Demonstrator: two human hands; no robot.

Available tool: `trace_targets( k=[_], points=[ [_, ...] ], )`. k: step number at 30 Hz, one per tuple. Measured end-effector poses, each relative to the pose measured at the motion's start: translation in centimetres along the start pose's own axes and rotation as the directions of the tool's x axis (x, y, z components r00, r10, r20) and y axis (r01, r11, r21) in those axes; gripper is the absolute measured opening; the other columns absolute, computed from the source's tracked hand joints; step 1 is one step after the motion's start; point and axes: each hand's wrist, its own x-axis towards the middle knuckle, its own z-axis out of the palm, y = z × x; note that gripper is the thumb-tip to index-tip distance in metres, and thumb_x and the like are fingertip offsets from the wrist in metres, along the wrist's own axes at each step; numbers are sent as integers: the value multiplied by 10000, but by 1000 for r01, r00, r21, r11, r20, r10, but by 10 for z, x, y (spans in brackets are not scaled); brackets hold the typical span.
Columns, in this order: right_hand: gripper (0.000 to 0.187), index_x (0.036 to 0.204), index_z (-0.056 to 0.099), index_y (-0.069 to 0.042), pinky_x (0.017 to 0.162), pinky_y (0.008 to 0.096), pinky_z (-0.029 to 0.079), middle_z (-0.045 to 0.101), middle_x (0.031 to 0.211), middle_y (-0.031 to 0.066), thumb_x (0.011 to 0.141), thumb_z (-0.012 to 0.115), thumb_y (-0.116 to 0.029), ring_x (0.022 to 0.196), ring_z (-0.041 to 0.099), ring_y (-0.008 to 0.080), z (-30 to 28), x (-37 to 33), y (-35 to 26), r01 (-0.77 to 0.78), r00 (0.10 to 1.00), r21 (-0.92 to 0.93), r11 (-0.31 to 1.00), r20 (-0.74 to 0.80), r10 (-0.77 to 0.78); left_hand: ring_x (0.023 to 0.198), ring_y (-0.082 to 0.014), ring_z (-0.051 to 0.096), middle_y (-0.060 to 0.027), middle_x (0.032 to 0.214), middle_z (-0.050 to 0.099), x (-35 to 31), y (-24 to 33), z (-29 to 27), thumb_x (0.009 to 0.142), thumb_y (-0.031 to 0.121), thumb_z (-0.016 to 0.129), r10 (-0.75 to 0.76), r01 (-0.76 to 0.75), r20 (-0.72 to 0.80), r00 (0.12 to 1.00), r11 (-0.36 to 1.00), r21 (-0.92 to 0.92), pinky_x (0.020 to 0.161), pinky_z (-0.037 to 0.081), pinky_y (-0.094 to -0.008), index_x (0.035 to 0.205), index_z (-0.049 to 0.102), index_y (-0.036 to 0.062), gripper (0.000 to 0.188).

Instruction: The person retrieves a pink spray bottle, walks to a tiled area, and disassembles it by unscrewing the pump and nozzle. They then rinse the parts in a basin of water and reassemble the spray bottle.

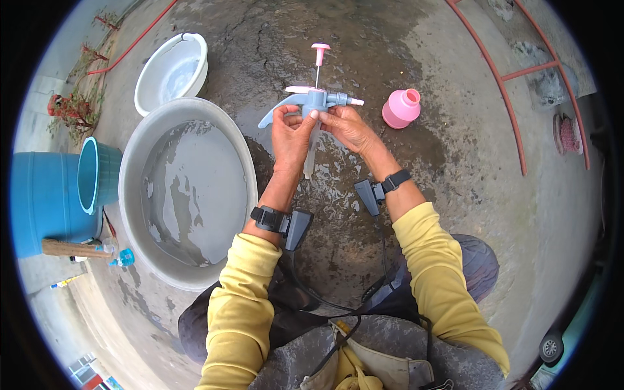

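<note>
Both hands hold a pump sprayer head (316, 99) up in front of me. It has a blue-grey body and handle, a pink lever on top, a pale nozzle pointing right and a pink plunger knob raised on a thin rod. A translucent tube hangs below it. My left hand (291, 138) grips the collar from the left, under the handle, and my right hand (351, 127) pinches it from the right, below the nozzle. The thumbs nearly meet at the collar. To the right, apart from my hands, a pink bottle (400, 112) stands with its mouth uncovered.
A big grey basin (133, 195) of water stands at my left, with a white basin (144, 84) behind it. Beyond are a teal bucket (97, 175), a blue barrel (42, 201) and a small blue bottle (123, 258). A red metal frame (504, 91) lies right on wet concrete.
</note>
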Motion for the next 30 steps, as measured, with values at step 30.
trace_targets(
  k=[30],
  points=[
    [383, 1243, 517, 28, 986, 445, 492, 607, 1178, 134, 931, 637, -159, 1098, 609, 270, -27, 14, 39, -71, 997, 153, 986, -22, 75, 960, -275, 672, -142, 1037, 683, 40, -25, -138, 986, 273, 548, -234, 395, 346, 909, 752, -528, 830, 566, -374, 1092, 624, -22, 323]
  ],
)
